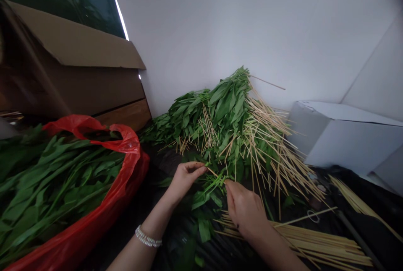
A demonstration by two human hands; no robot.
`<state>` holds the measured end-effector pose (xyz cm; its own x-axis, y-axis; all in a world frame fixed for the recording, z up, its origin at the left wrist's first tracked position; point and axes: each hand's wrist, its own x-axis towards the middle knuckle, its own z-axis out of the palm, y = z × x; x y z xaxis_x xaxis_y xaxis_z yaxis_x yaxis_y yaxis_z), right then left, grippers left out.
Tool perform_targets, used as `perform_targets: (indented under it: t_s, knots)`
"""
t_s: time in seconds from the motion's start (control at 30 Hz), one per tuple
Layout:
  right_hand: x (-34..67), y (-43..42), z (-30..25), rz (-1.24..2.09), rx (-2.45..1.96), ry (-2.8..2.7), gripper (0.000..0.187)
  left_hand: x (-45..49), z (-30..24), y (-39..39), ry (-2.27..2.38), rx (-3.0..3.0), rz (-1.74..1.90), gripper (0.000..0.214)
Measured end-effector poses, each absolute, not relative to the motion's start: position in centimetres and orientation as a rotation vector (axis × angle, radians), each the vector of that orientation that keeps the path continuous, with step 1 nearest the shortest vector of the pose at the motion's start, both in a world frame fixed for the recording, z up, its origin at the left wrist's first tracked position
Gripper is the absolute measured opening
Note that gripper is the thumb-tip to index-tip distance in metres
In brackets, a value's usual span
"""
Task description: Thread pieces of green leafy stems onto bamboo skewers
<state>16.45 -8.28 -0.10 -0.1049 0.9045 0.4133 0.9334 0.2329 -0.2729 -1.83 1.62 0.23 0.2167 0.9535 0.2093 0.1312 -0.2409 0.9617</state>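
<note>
My left hand (188, 176), with a beaded bracelet (147, 238) on its wrist, is closed in a pinch on the far end of a thin wooden skewer (213, 172). A small green piece of stem shows at those fingertips. My right hand (244, 201) is closed around the same skewer near cut green stems (215, 185); its fingers are mostly hidden by the back of the hand. Loose leaves (204, 227) lie below, between the two hands. Under my right forearm is a pile of bare wooden skewers (324, 241).
A red plastic bag (135, 166) full of long green leaves (69, 178) stands at left, before an open cardboard box (100, 86). Leaf bunches on skewers (231, 103) are heaped against the white wall (226, 23). A white box (349, 141) sits at right.
</note>
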Motion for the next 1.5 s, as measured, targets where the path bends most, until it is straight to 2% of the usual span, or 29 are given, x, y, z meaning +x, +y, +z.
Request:
perform_targets:
  t_s: [0.2,0.7,0.83,0.9,0.97,1.07,1.23,1.5]
  knots:
    - [16.3,-8.3,-0.2,0.024,-1.67,-2.039,0.03,-1.7,0.2,1.3,1.024,1.497,1.083,0.036]
    - [16.0,-8.2,-0.8,-0.041,-1.714,-2.059,0.033,-0.3,-0.7,0.2,0.887,1.512,0.9,0.03]
    - [16.2,-8.1,-0.8,-0.104,-1.656,-2.029,0.029,-0.6,0.0,0.2,0.882,1.577,0.945,0.048]
    - [16.2,-8.3,-0.7,-0.113,-1.592,-2.018,0.026,-1.3,0.5,0.6,0.921,1.518,1.046,0.061]
    - [16.1,-8.6,-0.5,-0.112,-1.487,-2.039,0.025,-2.0,0.8,1.2,0.965,1.425,1.206,0.065]
    - [15.5,-9.5,-0.1,-0.166,-1.256,-2.18,0.024,-2.7,0.7,1.8,1.008,1.436,1.322,0.05]
    - [13.9,-10.9,-0.2,-0.335,-0.907,-2.439,0.016,-2.1,-0.4,1.4,0.996,2.014,1.008,0.017]
    - [13.6,-10.9,-1.1,-0.387,-0.909,-2.531,0.012,-1.2,-1.3,0.5,1.068,2.623,0.653,0.022]
